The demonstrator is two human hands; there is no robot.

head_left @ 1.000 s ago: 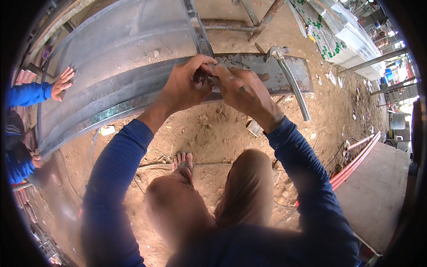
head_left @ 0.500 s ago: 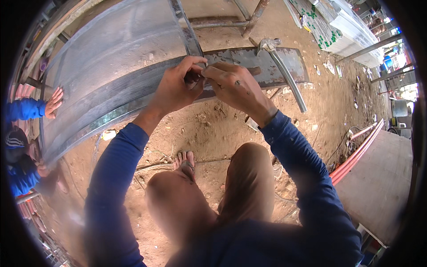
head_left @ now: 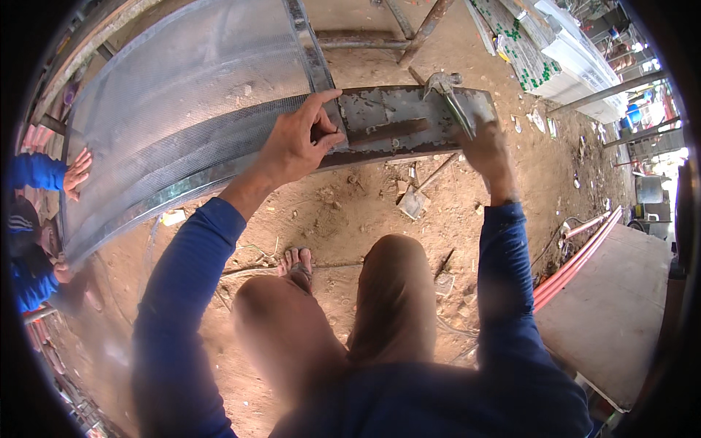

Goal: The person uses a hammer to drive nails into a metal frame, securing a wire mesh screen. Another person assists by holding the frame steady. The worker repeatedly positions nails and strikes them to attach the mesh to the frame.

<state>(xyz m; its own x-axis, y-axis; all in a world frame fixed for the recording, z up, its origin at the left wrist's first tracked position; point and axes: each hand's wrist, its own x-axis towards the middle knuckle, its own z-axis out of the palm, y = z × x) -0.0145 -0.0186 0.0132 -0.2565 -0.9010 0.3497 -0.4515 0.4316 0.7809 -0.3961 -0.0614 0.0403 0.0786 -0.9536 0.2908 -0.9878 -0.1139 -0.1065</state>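
A wire mesh panel [head_left: 182,95] lies on a long metal frame bar [head_left: 394,124] above the dirt ground. My left hand [head_left: 296,142] rests on the frame's near edge where a cross strip [head_left: 310,55] meets it, thumb and fingers pinched around something small that I cannot make out. My right hand [head_left: 485,150] is further right, closed around the handle of a claw hammer [head_left: 453,98] whose head lies on the bar.
Another person in blue presses a hand [head_left: 77,171] on the mesh at the far left. My knees and a sandalled foot [head_left: 296,263] are below. Orange pipes [head_left: 577,263] and a grey slab [head_left: 621,306] lie to the right, rusty bars [head_left: 431,22] beyond the frame.
Both hands were together at the strip joint. My right hand has moved right and taken hold of the hammer; my left hand stays at the joint.
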